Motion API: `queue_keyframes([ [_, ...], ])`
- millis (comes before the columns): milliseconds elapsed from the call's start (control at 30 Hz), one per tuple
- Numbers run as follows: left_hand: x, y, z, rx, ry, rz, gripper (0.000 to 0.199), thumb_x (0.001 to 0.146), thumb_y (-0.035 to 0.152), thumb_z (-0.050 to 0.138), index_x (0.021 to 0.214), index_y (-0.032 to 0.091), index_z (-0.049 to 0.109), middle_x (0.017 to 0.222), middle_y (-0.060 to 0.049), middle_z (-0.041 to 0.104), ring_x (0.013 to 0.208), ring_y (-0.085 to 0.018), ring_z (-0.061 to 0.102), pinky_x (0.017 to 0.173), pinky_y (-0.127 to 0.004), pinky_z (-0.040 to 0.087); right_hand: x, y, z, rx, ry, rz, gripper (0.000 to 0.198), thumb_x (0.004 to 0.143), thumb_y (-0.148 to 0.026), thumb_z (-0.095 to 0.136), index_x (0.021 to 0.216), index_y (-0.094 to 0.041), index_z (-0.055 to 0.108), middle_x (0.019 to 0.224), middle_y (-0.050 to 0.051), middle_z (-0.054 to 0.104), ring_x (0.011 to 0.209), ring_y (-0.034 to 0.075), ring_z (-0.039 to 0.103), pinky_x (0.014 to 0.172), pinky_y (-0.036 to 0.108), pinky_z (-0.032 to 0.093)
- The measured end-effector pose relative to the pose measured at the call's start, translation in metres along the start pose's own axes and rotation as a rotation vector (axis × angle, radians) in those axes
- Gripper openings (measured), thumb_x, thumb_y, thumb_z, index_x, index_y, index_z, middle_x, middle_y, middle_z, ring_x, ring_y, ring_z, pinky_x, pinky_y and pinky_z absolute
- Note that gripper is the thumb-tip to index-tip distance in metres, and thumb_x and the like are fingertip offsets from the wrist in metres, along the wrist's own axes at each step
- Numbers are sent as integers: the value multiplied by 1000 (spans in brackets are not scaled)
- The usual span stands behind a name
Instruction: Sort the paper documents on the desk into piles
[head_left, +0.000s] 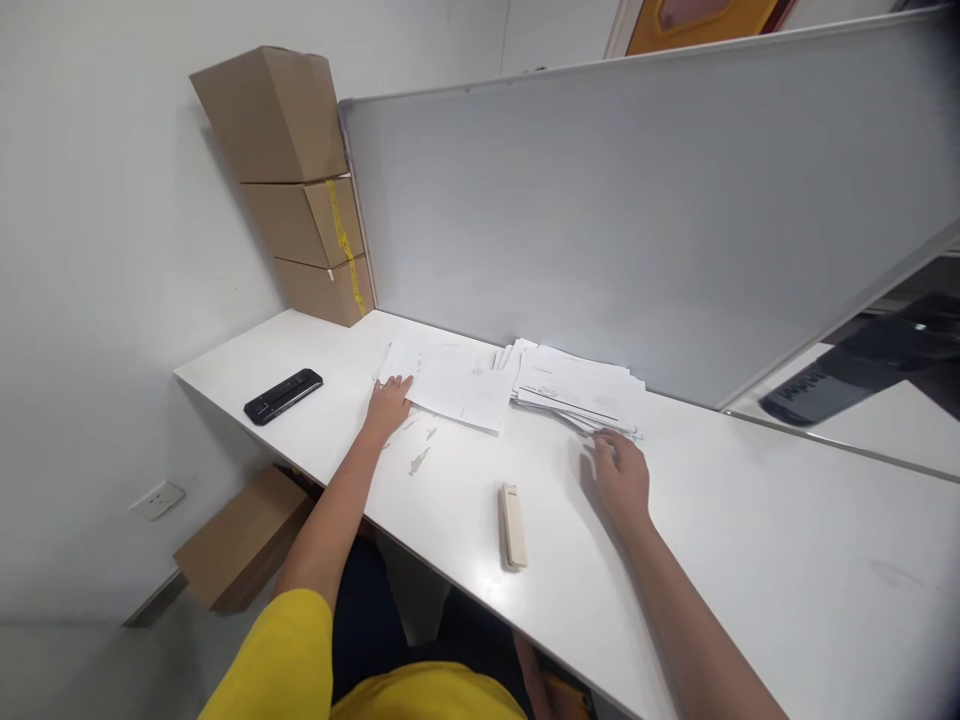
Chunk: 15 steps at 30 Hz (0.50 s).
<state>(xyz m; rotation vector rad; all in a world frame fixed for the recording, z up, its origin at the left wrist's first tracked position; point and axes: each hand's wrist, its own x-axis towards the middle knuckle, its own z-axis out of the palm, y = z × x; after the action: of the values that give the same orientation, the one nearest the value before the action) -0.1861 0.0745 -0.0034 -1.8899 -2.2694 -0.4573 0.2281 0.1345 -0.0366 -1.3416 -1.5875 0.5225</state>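
My left hand (389,408) lies at the lower left edge of a printed white sheet (457,385), its fingers stretched out on the paper. That sheet's right end reaches a loose stack of printed papers (577,385) by the partition, whose edges are uneven and fanned. At the stack's front right edge is my right hand (624,475), thumb and forefinger brought together at the paper edges in what looks like a pinch. How many sheets are between them is hidden. A cream stapler (513,527) lies on the white table between my forearms, touched by neither hand.
A black oblong device (283,396) rests near the table's left edge. Three cardboard boxes (300,210) are stacked in the back left corner. A grey partition (637,220) runs along the table's back. Another box (244,535) stands below, near a wall socket (157,500).
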Motion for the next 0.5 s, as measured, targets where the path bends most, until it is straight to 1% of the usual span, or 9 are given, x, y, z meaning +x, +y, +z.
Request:
queue_keyframes([
  [133,-1,2,-1,-1,23,33,46,94,12,41,136,14,60,139,-17,62,133,-31,55,120,-55,27,0,1,-2,-10,-22,-15,38,85,-46,43,90,-18,69,117,16,70,118,32,58,104,52,40],
  [267,-3,7,-6,-113,98,-12,40,93,9,41,123,12,68,116,-15,74,115,-28,66,118,-47,32,0,3,-1,-5,-13,-16,39,85,-46,43,91,-18,70,117,17,70,118,32,59,104,52,41],
  [333,-4,8,-10,-147,136,-41,36,92,9,43,115,13,71,106,-13,76,107,-27,68,112,-44,39,0,4,-1,-1,-8,-11,39,85,-46,44,91,-18,70,116,16,70,117,32,59,103,52,42],
  [400,-3,9,-15,-173,183,-80,33,92,10,44,109,15,71,102,-12,76,103,-27,68,104,-43,45,1,3,-1,2,-7,-8,39,85,-47,44,91,-18,70,115,16,70,116,32,59,103,52,41],
  [500,-2,9,-24,-214,271,-162,31,95,13,40,102,17,69,99,-11,74,100,-28,67,96,-42,50,2,1,-2,2,-23,-4,38,86,-46,44,92,-18,70,115,16,70,116,32,59,104,52,40],
])
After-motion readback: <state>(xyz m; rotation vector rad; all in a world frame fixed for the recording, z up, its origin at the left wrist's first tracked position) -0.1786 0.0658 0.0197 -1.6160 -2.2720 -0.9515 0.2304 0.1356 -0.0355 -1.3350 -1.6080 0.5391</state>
